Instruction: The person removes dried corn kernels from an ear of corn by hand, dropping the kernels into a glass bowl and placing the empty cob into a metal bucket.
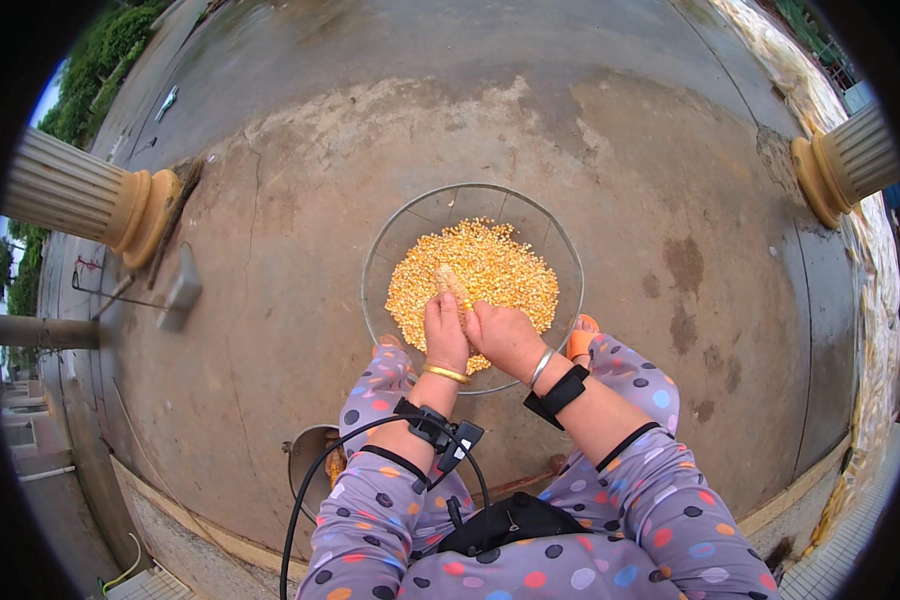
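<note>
A mostly stripped corn cob [448, 279] points away from me over a heap of loose yellow corn kernels [487, 259]. My left hand [445, 336], with a gold bangle at its wrist, grips the cob along its left side. On the right, my right hand [506, 336] is closed against the same cob, its thumb near a few kernels still attached. The palms hide the cob's lower end. Beneath both hands, a round wire basket [474, 185] holds the kernels between my feet.
A metal bucket [298, 459] with corn cobs [335, 463] stands by my left leg. Fluted columns [82, 191] flank the concrete floor [307, 187]. A dustpan [182, 289] lies at left. Pale sheeting [870, 360] runs along the right. A black cable [300, 499] hangs by my left arm.
</note>
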`<control>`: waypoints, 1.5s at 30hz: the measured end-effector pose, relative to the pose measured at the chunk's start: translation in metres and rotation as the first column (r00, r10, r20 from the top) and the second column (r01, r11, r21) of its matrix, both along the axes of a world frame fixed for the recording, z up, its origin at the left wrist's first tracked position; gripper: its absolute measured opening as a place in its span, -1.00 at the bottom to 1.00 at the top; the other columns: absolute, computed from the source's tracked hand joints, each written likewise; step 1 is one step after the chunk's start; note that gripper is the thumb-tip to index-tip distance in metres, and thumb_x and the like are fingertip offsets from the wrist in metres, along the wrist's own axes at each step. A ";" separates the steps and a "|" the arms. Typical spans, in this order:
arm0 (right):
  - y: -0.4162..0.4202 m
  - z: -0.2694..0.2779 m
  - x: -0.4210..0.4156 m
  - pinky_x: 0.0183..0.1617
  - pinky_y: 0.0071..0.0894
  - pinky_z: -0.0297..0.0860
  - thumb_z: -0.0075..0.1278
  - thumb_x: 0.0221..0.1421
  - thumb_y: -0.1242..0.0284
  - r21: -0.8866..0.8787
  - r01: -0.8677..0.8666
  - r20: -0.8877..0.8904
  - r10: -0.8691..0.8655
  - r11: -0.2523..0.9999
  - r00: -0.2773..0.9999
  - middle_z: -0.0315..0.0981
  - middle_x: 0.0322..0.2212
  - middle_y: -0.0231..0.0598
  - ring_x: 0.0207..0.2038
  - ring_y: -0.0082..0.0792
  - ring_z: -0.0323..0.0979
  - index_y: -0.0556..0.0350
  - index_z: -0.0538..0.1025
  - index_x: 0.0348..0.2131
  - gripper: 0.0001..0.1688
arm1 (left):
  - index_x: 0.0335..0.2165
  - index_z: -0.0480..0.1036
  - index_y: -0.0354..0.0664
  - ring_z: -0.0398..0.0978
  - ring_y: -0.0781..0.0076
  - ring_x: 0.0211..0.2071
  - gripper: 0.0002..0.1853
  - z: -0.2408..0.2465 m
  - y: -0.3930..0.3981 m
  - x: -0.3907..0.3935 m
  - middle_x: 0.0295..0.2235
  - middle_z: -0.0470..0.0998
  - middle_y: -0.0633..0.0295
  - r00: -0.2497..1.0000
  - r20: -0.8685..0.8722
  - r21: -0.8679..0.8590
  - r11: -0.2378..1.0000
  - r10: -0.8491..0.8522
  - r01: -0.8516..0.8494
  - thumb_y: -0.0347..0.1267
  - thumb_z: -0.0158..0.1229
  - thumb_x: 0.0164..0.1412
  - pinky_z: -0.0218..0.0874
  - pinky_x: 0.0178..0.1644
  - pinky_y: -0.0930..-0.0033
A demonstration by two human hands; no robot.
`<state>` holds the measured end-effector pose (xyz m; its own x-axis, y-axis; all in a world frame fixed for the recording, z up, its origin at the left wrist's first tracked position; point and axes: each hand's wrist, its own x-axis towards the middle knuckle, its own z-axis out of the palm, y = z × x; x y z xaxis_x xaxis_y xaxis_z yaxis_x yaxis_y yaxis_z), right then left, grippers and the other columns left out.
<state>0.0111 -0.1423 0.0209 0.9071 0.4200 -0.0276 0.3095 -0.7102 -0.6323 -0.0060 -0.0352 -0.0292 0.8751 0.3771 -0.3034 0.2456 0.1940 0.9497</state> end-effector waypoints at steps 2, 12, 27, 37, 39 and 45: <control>-0.001 -0.003 0.000 -0.50 -0.09 0.35 -0.26 0.09 0.28 0.022 -0.017 0.034 0.016 1.000 0.999 0.38 -0.69 0.04 -0.61 0.00 0.40 0.18 0.38 -0.57 -0.64 | -0.21 0.28 -0.27 0.29 0.56 -0.34 -0.63 -0.007 0.003 0.001 -0.36 0.36 0.29 0.999 0.026 0.021 0.999 -0.028 0.027 -0.16 -0.20 0.24 0.17 -0.21 0.50; -0.007 -0.012 0.008 -0.47 -0.13 0.28 -0.20 0.10 0.27 0.440 0.169 -0.175 -0.100 0.882 0.979 0.38 -0.61 0.07 -0.52 0.03 0.37 0.20 0.39 -0.56 -0.64 | -0.25 0.29 -0.26 0.29 0.58 -0.35 -0.67 0.009 0.003 0.004 -0.37 0.36 0.29 0.994 0.109 -0.153 0.988 -0.004 0.021 -0.20 -0.24 0.26 0.16 -0.23 0.51; -0.003 -0.009 0.011 -0.47 -0.12 0.29 -0.16 0.07 0.32 0.317 0.191 -0.035 -0.190 0.929 0.981 0.35 -0.64 0.09 -0.54 0.07 0.35 0.22 0.37 -0.55 -0.69 | -0.22 0.29 -0.27 0.31 0.56 -0.31 -0.65 0.010 -0.003 0.002 -0.34 0.37 0.26 0.991 0.112 -0.097 0.992 -0.073 0.084 -0.21 -0.25 0.27 0.18 -0.21 0.50; -0.033 -0.020 0.047 -0.22 -0.45 0.32 -0.13 0.05 0.37 0.418 0.268 -0.093 -0.253 0.868 0.963 0.46 -0.39 -0.12 -0.31 -0.32 0.42 0.23 0.46 -0.31 -0.71 | -0.17 0.30 -0.32 0.33 0.55 -0.27 -0.58 0.019 0.009 0.007 -0.28 0.39 0.25 0.997 0.039 -0.400 0.916 0.059 -0.039 -0.17 -0.26 0.27 0.16 -0.13 0.48; -0.040 -0.030 0.055 -0.18 -0.35 0.31 -0.14 0.05 0.38 0.369 0.171 0.245 -0.273 0.914 0.930 0.44 -0.33 -0.02 -0.26 -0.15 0.40 0.24 0.47 -0.31 -0.71 | -0.13 0.28 -0.34 0.35 0.49 -0.22 -0.58 0.011 0.015 0.009 -0.23 0.39 0.21 0.996 0.048 -0.458 0.888 0.073 -0.043 -0.19 -0.25 0.26 0.17 -0.09 0.45; -0.046 -0.015 0.053 -0.14 -0.47 0.31 -0.20 0.12 0.43 0.542 0.352 -0.069 -0.378 0.763 0.923 0.47 -0.32 -0.13 -0.24 -0.32 0.42 0.29 0.45 -0.25 -0.71 | -0.10 0.27 -0.31 0.37 0.43 -0.19 -0.57 0.021 0.020 0.007 -0.19 0.40 0.19 0.996 0.043 -0.559 0.828 0.084 -0.046 -0.18 -0.23 0.25 0.19 -0.07 0.40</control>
